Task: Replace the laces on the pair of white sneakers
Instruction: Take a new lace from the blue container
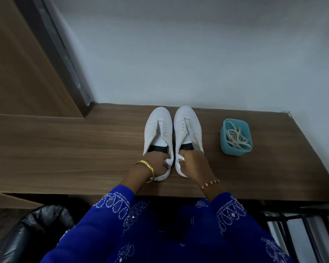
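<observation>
Two white sneakers stand side by side on the wood-grain counter (84,149), toes against the pale grey wall (179,54) and heels toward the person. The left sneaker (158,128) and the right sneaker (188,126) are smooth, rounded and unlaced, their eyelet rows bare and their tongues lifted over dark linings. The left hand (156,164) closes its grip round the heel of the left sneaker, fingers curled over the collar; a plain gold bangle (147,168) circles that wrist. The right hand (192,158) holds the heel of the right sneaker, though how far its fingers wrap is hard to tell from this angle; a thin beaded bracelet (210,184) sits on its wrist. Well apart to the right, a small teal tub (235,150) with rounded corners holds a loose coil of flat cream laces (236,138). The counter runs wide and bare to the left of the shoes, up to a brown wooden panel (17,63) at the corner; to the right it ends just beyond the tub at a slanting edge. The near edge lies just behind the heels, under blue embroidered sleeves (118,202). Below it at the left is a glossy black cushion (36,228), perhaps a chair.
</observation>
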### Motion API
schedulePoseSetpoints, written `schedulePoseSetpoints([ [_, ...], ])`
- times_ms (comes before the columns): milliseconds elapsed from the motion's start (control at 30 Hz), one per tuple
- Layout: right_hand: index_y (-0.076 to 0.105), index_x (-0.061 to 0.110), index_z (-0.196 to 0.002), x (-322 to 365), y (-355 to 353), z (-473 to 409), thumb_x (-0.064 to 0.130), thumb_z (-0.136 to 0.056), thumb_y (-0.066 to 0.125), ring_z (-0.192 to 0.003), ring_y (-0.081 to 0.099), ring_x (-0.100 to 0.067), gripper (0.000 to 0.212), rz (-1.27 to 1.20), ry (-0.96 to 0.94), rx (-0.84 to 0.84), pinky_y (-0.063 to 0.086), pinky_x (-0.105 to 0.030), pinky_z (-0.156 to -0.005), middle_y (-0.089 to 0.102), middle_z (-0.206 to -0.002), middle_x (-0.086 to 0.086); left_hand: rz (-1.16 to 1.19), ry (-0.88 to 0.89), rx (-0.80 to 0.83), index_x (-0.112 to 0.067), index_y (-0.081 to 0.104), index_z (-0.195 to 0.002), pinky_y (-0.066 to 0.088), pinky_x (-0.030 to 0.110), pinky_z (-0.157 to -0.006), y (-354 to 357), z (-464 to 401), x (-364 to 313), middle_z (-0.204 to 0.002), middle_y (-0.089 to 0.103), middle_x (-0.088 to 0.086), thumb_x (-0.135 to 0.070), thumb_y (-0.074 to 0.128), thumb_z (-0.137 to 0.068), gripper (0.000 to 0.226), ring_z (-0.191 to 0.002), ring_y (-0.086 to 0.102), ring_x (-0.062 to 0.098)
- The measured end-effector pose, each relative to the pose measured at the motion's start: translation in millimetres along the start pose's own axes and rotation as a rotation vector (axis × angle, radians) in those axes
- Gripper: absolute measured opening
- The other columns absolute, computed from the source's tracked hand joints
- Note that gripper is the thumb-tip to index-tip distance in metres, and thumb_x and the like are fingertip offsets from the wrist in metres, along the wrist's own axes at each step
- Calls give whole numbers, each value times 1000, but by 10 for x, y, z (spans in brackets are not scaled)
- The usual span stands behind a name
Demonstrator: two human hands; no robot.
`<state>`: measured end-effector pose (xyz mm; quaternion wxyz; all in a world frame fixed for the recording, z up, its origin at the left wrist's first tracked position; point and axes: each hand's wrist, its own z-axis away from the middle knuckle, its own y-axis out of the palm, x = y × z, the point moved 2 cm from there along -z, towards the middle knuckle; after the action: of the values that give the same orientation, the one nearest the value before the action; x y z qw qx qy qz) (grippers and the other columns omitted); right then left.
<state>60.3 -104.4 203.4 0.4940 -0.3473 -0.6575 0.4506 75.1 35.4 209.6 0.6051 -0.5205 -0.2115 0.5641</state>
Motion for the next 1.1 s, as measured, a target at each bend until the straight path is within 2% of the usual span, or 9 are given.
schedulePoseSetpoints([
  [200,63,1,-90,45,-8,181,18,-89,54,-84,60,-32,19,36,9,14,29,-27,-65,66,-87,-18,-129,42,-76,-11,61,-104,40,29,-78,74,65,-22,-108,65,8,-31,49,-91,26,-103,57,26],
  [433,62,4,-105,47,-34,240,22,-92,50,-94,59,-27,25,45,34,61,33,-27,-70,67,-98,-14,-132,52,-120,-7,58,-102,38,28,-76,111,127,-93,-107,64,10,-29,49,-90,26,-102,57,27],
  [700,62,2,-91,26,-40,269,20,-90,52,-84,59,-24,20,-9,62,112,31,-23,-65,65,-87,-12,-27,73,0,-4,58,-103,41,30,-79,146,150,-182,-108,63,13,-25,50,-90,26,-102,57,29],
  [833,46,7,-64,-15,-139,202,12,-88,56,-63,47,-17,26,-184,80,299,28,-25,-64,44,-61,-1,40,83,76,-7,61,-87,36,24,-68,22,90,-137,-87,60,14,-28,56,-88,21,-83,55,26],
  [867,47,9,-61,-29,-191,168,10,-88,57,-62,47,-14,28,-232,72,351,29,-27,-65,46,-61,0,51,87,58,-7,62,-86,36,24,-68,-28,73,-135,-87,60,12,-27,55,-88,21,-85,57,27],
  [900,58,10,-66,-46,-253,136,10,-88,57,-68,53,-15,22,-250,78,389,33,-27,-68,57,-69,-4,77,86,31,-6,64,-88,36,23,-68,-77,53,-137,-90,63,12,-25,55,-88,21,-89,59,26],
  [933,68,6,-81,-77,-323,100,10,-88,57,-80,59,-18,14,-259,82,393,37,-24,-72,67,-84,-9,118,90,-3,-3,65,-89,37,22,-68,-121,28,-148,-93,66,12,-21,54,-88,21,-90,60,26],
  [1000,70,3,-101,-178,-470,55,8,-88,57,-94,63,-21,19,-329,164,320,42,-19,-79,70,-102,-10,200,107,-85,0,66,-88,37,21,-67,-198,-22,-204,-92,68,14,-17,53,-88,22,-89,61,25],
  [1100,70,3,-99,-414,-665,32,3,-87,55,-87,62,-19,19,-408,265,121,49,-30,-84,70,-100,-11,299,154,-202,1,66,-88,46,27,-77,-265,-111,-373,-90,68,14,-16,52,-89,21,-87,62,26],
])
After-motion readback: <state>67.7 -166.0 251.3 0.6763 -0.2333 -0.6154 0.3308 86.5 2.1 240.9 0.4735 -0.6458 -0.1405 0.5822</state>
